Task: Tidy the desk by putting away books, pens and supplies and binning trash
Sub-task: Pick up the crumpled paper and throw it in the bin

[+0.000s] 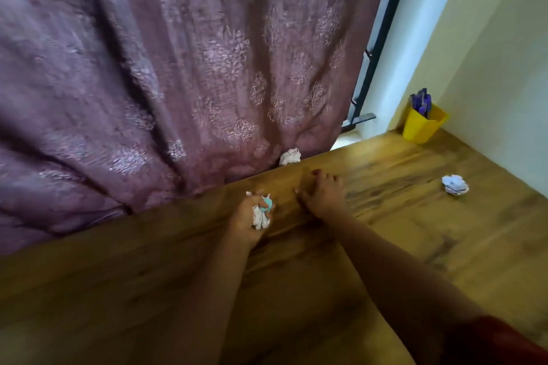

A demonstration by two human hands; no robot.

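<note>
The left hand (252, 216) is closed round a wad of crumpled paper (262, 212), white with a bit of teal showing, held just above the wooden desk (148, 290). The right hand (323, 194) is stretched forward with fingers spread and nothing in it, low over the desk's far edge. Just beyond it a second paper ball (290, 156) sits against the purple curtain (178, 68); a third paper ball (455, 184) lies well off to the right. The pens (421, 102) already stand in the yellow cup (422, 124) in the corner. I'd say the nearest ball comes next: pinch it from above so it doesn't roll under the curtain folds, then pass it into the left hand's bundle.
</note>
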